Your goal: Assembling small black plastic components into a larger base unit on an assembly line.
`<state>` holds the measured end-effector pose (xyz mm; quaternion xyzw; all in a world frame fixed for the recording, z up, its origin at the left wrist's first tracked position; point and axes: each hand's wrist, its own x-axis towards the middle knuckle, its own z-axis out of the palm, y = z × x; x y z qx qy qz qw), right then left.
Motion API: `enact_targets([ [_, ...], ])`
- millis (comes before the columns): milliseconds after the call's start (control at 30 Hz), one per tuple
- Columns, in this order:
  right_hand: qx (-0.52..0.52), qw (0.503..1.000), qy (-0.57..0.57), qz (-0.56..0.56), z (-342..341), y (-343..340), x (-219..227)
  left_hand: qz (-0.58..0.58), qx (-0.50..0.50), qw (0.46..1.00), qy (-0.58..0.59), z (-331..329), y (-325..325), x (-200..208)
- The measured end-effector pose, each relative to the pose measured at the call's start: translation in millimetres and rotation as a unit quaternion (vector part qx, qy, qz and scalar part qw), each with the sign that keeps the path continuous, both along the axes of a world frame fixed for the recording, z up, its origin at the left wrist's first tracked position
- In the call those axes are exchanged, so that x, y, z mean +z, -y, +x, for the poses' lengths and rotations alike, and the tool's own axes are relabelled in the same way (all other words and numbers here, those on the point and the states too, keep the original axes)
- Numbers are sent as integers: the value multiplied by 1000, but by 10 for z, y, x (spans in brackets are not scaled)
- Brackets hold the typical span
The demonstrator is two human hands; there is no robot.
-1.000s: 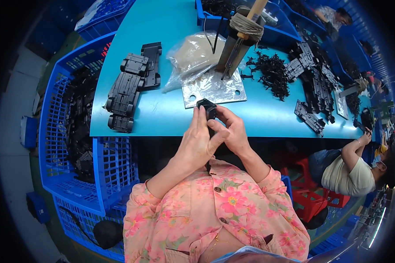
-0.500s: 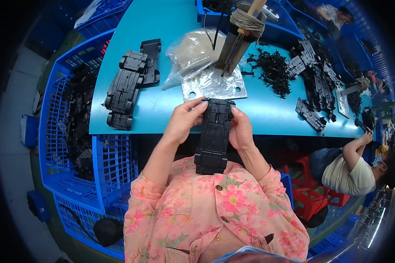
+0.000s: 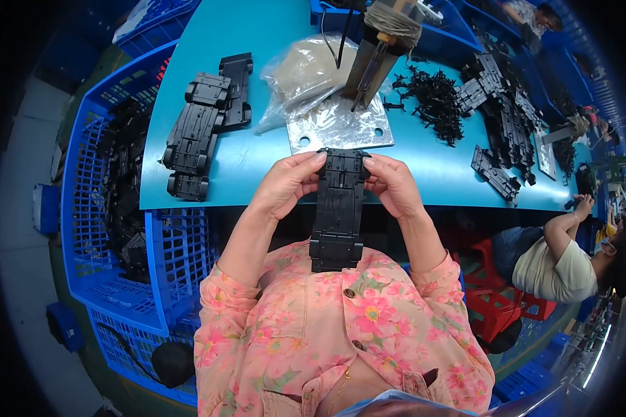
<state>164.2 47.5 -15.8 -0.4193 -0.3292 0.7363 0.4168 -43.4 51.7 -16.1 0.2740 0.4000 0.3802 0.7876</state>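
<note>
A black plastic toy car chassis (image 3: 339,205) is held between my two hands at the table's front edge, its long side pointing toward my body. My left hand (image 3: 285,182) pinches its far left corner, thumb on top. At the far right corner my right hand (image 3: 394,182) grips it the same way, fingers curled beneath. Just beyond the chassis lies a silver metal plate (image 3: 337,128) with holes, the base of an upright fixture (image 3: 375,62) wrapped with cord. The undersides of my fingers are hidden.
Several black chassis (image 3: 191,135) lie on the left of the teal table (image 3: 271,17). A clear plastic bag (image 3: 306,73) sits behind the plate. Small black parts (image 3: 431,104) and more chassis (image 3: 504,128) are piled right. A blue crate (image 3: 156,278) stands left; a co-worker (image 3: 556,260) sits right.
My right hand has shifted its grip on the chassis, its wrist and elbow swinging outward to the right. The chassis stays in nearly the same place, slightly farther up in view.
</note>
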Motion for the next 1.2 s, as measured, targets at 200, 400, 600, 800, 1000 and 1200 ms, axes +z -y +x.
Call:
enact_targets([
  [200,24,999,14,-20,36,-31,-1,-21,6,1000,-5,1,3,20],
  [400,21,998,-29,-46,62,-22,-71,-23,18,1000,-5,22,2,-44],
  [600,16,998,-52,-22,52,-4,-108,-18,21,1000,-7,19,-9,-14],
  [800,28,996,-85,-1,78,-4,-169,-18,24,1000,-2,37,-19,-42],
  [1000,20,996,-91,-14,40,-12,-139,-22,24,999,10,17,-37,-112],
  [1200,16,999,-24,-43,72,-44,-60,-13,14,1000,1,20,-36,-98],
])
